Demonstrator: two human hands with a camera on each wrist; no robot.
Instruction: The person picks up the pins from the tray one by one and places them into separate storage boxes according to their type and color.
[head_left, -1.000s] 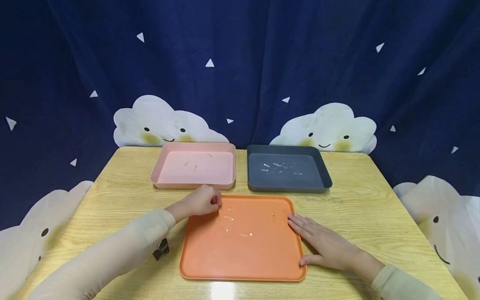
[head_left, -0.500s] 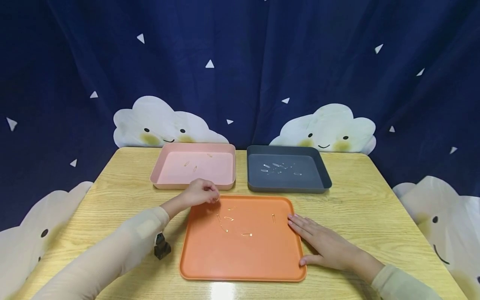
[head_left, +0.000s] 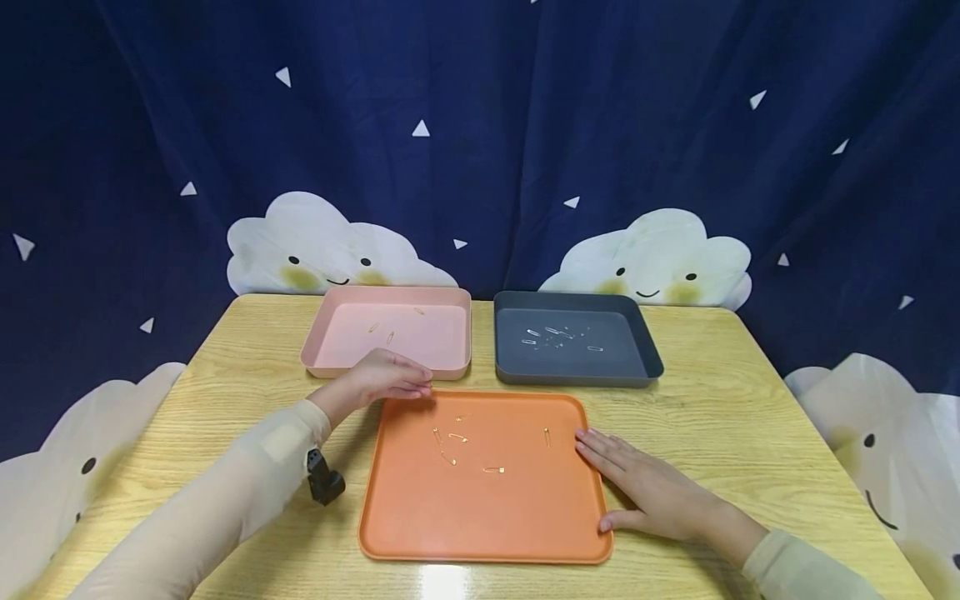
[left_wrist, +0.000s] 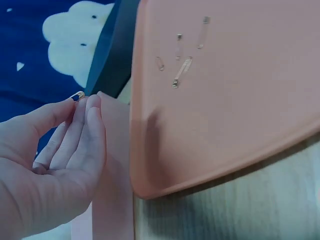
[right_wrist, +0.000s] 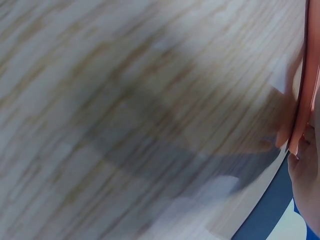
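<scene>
Between thumb and fingertips my left hand [head_left: 381, 377] pinches a gold safety pin [left_wrist: 79, 94], held up near the front wall of the pink tray [head_left: 386, 372]. Below and to the right lies the orange tray [head_left: 480, 517]. Several gold safety pins are scattered on it, among them one safety pin [head_left: 493, 470] near its middle and another safety pin [head_left: 547, 437] toward the right. My right hand [head_left: 652, 492] rests on the orange tray's right edge, fingers straight, thumb at the rim. In the right wrist view only part of that hand shows at the right edge.
A dark grey tray [head_left: 577, 377] with several silver pins and small bits stands at the back right. Inside the pink tray lie a few gold safety pins. The wooden table [head_left: 720, 392] ends at a blue cloud-patterned curtain [head_left: 480, 150].
My left hand has lifted from the orange tray's upper left corner with a safety pin and moved back and slightly left toward the pink tray. My right hand has stayed put.
</scene>
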